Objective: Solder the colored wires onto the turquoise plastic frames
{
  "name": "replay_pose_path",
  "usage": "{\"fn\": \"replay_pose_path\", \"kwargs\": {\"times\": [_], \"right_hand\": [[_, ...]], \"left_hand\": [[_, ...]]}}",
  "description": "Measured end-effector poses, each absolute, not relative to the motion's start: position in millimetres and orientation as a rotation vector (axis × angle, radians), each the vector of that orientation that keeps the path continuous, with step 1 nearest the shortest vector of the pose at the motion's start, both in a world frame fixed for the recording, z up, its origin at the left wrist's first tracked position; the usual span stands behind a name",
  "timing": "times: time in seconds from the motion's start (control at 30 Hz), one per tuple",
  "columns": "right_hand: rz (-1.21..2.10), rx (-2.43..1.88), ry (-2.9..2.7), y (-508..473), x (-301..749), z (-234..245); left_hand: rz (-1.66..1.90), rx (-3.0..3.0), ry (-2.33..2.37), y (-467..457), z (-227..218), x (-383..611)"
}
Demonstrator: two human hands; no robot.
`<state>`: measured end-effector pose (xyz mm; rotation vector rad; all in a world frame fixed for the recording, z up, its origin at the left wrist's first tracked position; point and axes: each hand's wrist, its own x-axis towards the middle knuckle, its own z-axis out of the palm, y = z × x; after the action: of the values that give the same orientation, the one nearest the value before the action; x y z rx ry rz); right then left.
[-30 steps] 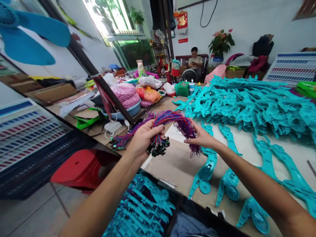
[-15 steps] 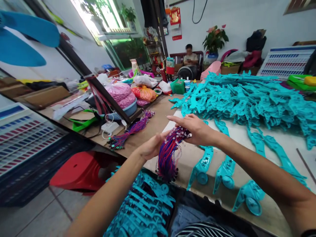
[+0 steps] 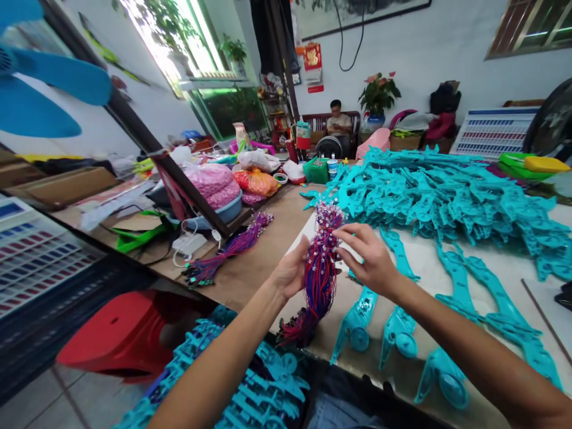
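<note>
My left hand (image 3: 292, 268) is closed around the left side of a bundle of thin red, blue and purple wires (image 3: 319, 286). Clear bead-like ends stick up at its top, and dark connector ends hang down near the table's edge. My right hand (image 3: 364, 256) is at the bundle's right side, fingers apart and half bent, fingertips at the upper wires. Whether they pinch a single wire cannot be made out. Several turquoise plastic parts (image 3: 360, 322) lie in a row to the right of the bundle.
A big heap of turquoise parts (image 3: 429, 190) covers the table's back right. A second wire bundle (image 3: 232, 247) lies left, by a white power strip (image 3: 190, 244) and dark post (image 3: 179, 179). More turquoise parts (image 3: 250, 381) are stacked below the edge, near a red stool (image 3: 111, 333).
The wire bundle has been turned more upright, its bead ends now pointing up. My right hand has come off its top to the right side, fingers spreading. The view has tilted up slightly.
</note>
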<state>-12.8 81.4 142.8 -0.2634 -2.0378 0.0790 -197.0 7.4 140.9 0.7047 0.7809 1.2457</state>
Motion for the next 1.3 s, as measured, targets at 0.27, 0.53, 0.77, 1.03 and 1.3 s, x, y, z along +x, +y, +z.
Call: {"fn": "replay_pose_path", "kwargs": {"times": [0.27,0.53,0.77,1.03,1.3], "right_hand": [[0.517,-0.289,-1.864,70.5,-26.7,141.2],[0.631,-0.598,-1.773,80.9,-35.2,155.5],[0.787,-0.493,-1.601,77.3,-34.0,129.4],[0.241,-0.185,-1.867,74.7,-29.3,113.9],[0.217,-0.262,-2.029,72.2,-15.6,131.5]], "left_hand": [[1.255,0.783,0.982,15.1,162.6,-192.7],[1.51,0.82,1.08,18.2,161.0,-150.5],[1.502,0.598,0.998,18.9,154.7,-156.5],[1.468,0.398,0.807,13.4,161.0,-162.4],[1.507,0.532,0.953,17.9,155.6,-160.4]]}}
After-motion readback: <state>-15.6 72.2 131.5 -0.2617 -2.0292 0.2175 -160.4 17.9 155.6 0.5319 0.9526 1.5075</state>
